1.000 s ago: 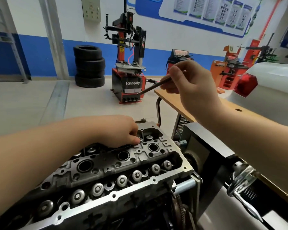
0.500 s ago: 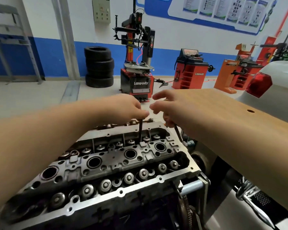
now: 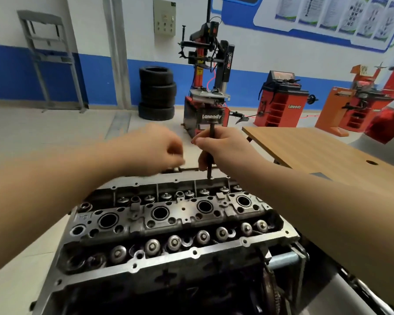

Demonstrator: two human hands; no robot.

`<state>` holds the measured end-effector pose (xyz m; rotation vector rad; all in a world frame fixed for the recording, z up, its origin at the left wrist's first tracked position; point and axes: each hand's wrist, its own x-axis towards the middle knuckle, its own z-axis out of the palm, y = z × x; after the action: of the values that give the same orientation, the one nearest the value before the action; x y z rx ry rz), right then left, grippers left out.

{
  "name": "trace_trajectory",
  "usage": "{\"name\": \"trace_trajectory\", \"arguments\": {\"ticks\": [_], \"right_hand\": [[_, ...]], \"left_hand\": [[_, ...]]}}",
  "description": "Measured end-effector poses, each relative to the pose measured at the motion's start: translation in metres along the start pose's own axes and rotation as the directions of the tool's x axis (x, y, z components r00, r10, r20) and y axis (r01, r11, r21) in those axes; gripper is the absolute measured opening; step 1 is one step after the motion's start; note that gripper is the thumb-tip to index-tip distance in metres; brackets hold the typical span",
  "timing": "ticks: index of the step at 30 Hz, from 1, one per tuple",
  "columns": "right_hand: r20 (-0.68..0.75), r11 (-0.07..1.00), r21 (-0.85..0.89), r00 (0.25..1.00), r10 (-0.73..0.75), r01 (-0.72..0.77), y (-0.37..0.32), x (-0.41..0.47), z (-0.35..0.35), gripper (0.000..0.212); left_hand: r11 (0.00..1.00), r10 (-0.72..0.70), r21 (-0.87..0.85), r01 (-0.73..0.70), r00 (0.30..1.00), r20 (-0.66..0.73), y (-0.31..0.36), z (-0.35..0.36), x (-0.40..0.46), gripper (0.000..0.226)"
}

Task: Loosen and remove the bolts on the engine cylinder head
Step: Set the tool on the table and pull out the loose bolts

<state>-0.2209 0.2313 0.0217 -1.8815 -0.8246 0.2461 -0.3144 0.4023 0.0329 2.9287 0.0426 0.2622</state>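
Your right hand (image 3: 223,148) has taken the bolt (image 3: 210,153), gripping it upright above the cylinder head (image 3: 168,219) at 12 o'clock; your blurred left hand (image 3: 162,148), grip unclear, has pulled away. One-handed, it may slip and drop.

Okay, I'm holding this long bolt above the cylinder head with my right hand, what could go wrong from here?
1. Your right hand grips the long bolt upright over the cylinder head. If it slips, it may drop into one of the open round bores or between the valve springs.
2. Your left hand is blurred and close beside the bolt, so it might knock it.
3. The wooden table is nearby; a bolt set near its edge may roll off.
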Motion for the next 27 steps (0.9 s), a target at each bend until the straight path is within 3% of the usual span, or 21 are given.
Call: {"name": "trace_trajectory", "arguments": {"ticks": [2,4,8,13,18,23,25,27], "right_hand": [[-0.027,0.993,0.096,0.998,0.065,-0.062,0.001,-0.001,0.003,0.010],[-0.039,0.983,0.140,0.991,0.126,-0.119,0.001,-0.001,0.005,0.012],[-0.058,0.978,0.157,0.987,0.147,-0.136,0.002,-0.001,0.008,0.013],[-0.073,0.987,0.117,0.990,0.119,-0.110,0.001,-0.002,0.010,0.014],[-0.039,0.988,0.115,0.993,0.111,-0.106,0.002,-0.005,0.012,0.014],[-0.072,0.998,0.039,0.996,0.054,-0.051,0.007,-0.006,0.018,0.018],[-0.049,1.000,0.000,0.998,0.024,-0.024,0.009,-0.008,0.021,0.022],[-0.006,1.000,0.003,1.000,-0.019,0.019,0.009,-0.010,0.024,0.023]], "left_hand": [[0.975,0.078,0.186,-0.123,0.969,0.236,-0.007,0.017,-0.006,0.021],[0.946,0.122,0.240,-0.217,0.927,0.354,-0.010,0.026,-0.008,0.031],[0.929,0.122,0.273,-0.249,0.905,0.408,-0.006,0.029,0.000,0.037],[0.900,0.182,0.293,-0.321,0.890,0.417,-0.007,0.032,0.007,0.027],[0.964,0.228,0.061,-0.257,0.926,0.300,-0.027,0.034,0.000,0.031],[0.956,0.142,-0.269,-0.114,0.986,0.085,-0.037,0.033,-0.012,0.018],[0.806,0.041,-0.588,-0.071,0.997,-0.065,-0.034,0.025,-0.018,0.012],[0.537,-0.079,-0.840,-0.074,0.987,-0.137,-0.027,0.014,-0.023,0.011]]}}
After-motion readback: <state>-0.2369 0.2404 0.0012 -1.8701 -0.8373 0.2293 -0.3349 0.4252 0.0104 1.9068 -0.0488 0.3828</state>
